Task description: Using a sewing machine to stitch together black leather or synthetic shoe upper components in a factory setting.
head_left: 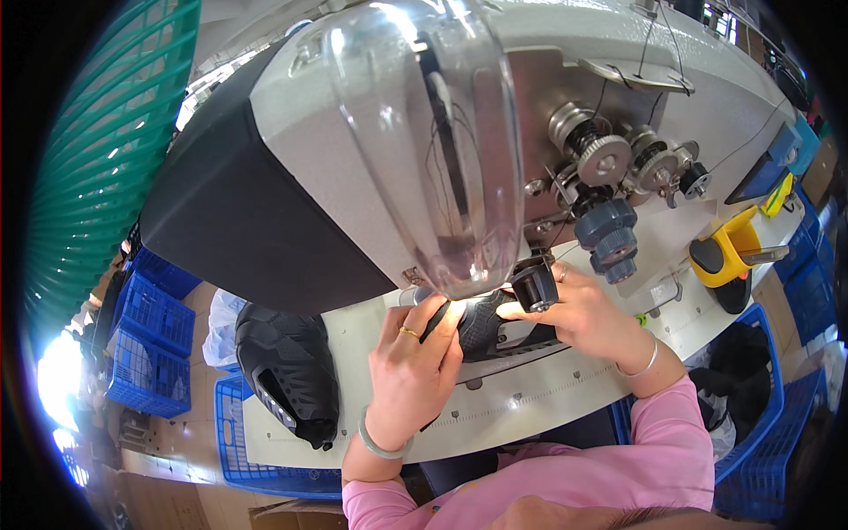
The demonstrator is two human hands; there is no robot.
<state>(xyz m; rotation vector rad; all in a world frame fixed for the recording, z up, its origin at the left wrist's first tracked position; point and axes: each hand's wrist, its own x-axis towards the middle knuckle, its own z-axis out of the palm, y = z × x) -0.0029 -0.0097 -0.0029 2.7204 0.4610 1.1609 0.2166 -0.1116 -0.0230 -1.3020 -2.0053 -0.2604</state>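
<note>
Black shoe upper (481, 325) lies on the pale table (565, 389) right under the head of the grey sewing machine (353, 132), at the spot where the needle area sits behind a clear plastic guard (433, 141); its surface is dark with a woven, patterned texture, curved at the edge that shows, and most of it is hidden by the two hands and the guard. Left hand (411, 362) rests on the near-left side of the piece, fingers curled over its edge with a gold ring on one finger and a pale bangle at the wrist, its grip closed on the material. Right hand (574, 314) comes in from the right, fingertips pressed on the upper just beside a small black roller part (534, 287) of the machine, pinching the piece so that its grip is closed on it too; a thin bracelet circles that wrist above a pink sleeve (654, 450). More black shoe uppers (287, 362) lie stacked at the left end of the table, well apart from the hands. Blue plastic crates (155, 340) stand on the floor to the left, and a yellow and black tool (729, 252) sits on the table at the right
</note>
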